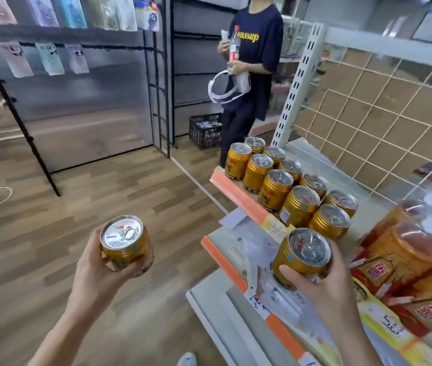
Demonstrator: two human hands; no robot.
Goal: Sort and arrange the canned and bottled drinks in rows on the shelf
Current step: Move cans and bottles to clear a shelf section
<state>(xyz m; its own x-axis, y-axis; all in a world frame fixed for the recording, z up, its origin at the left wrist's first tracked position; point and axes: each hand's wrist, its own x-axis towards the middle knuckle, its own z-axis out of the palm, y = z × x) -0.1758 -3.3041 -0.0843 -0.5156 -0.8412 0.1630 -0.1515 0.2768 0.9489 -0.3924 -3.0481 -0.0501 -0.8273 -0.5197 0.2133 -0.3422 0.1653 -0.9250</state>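
Note:
My left hand grips a gold can with a silver pull-tab lid, held upright over the wooden floor left of the shelf. A second gold can is held in my right hand, just in front of the shelf's orange front edge. On the shelf stand several gold cans in two rows running back towards the white upright. Shrink-wrapped packs of orange and red bottled drinks fill the shelf to the right of the cans.
A person in a dark T-shirt stands at the shelf's far end holding a bottle and a white headset. A black crate sits on the floor behind. A lower shelf with paper tags juts out below. Dark racks with hanging packets line the left.

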